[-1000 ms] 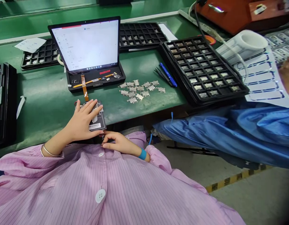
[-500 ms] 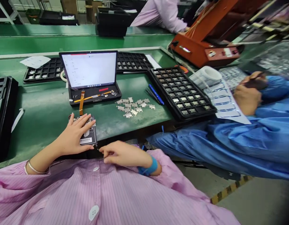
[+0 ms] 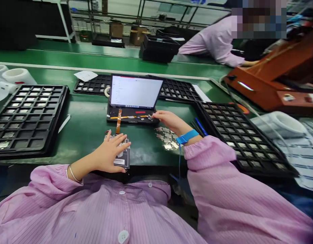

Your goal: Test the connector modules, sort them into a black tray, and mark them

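Observation:
My left hand [image 3: 109,152] lies flat with fingers spread on a dark circuit board [image 3: 125,157], which has a white label, at the front edge of the green table. An orange flex cable [image 3: 119,122] runs from this board up to a lit screen [image 3: 136,90] propped in a black fixture [image 3: 113,115]. My right hand [image 3: 169,120] reaches to the fixture's right end. Its fingertips are pressed together beside a small metallic connector piece [image 3: 149,117]; what they pinch, if anything, is too small to make out. Under the right wrist lie several small silvery metal parts [image 3: 168,137].
Black compartment trays stand at the left [image 3: 51,117] and right [image 3: 214,117], holding small metal parts. Blue pens [image 3: 201,127] lie by the right tray. White label rolls [image 3: 279,125] and an orange machine [image 3: 258,84] are farther right. Across the bench a person in pink [image 3: 209,42] leans forward.
My right hand has gone from beside the board's lower right corner up to the fixture's right end. My left hand stays on the board. The view has swung left, showing the left tray.

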A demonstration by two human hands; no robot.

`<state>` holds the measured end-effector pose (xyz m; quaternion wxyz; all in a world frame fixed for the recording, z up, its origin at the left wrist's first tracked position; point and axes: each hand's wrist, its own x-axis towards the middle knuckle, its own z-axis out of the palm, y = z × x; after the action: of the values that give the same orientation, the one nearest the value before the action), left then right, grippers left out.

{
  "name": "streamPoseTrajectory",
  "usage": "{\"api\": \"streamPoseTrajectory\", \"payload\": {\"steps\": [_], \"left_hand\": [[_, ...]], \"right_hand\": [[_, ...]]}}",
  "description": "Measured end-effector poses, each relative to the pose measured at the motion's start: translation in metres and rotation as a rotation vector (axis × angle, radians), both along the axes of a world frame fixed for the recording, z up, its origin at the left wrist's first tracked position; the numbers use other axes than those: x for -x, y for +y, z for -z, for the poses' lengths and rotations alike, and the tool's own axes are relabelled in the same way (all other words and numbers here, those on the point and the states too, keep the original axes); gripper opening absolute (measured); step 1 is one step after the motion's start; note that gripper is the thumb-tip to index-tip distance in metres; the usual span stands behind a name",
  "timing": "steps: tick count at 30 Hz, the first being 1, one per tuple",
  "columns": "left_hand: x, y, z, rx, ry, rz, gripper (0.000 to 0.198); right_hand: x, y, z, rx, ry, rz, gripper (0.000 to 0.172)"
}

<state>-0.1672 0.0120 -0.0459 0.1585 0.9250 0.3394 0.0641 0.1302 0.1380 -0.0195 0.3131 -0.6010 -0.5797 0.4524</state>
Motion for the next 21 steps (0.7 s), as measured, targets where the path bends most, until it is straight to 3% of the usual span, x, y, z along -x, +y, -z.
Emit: {"api": "streamPoseTrajectory", "payload": {"steps": [14,21], "left_hand": [[0.051,-0.008,-0.006,0.045,-0.024,-0.026,0.098],[0.058,-0.014,-0.004,0.084,-0.073,-0.043,0.099]], "right_hand": [[0.071,0.009,-0.008,0.096,-0.02,-0.161,0.036],[0.108,0.007,-0.013,0.122,0.031,-0.166,0.031]]}}
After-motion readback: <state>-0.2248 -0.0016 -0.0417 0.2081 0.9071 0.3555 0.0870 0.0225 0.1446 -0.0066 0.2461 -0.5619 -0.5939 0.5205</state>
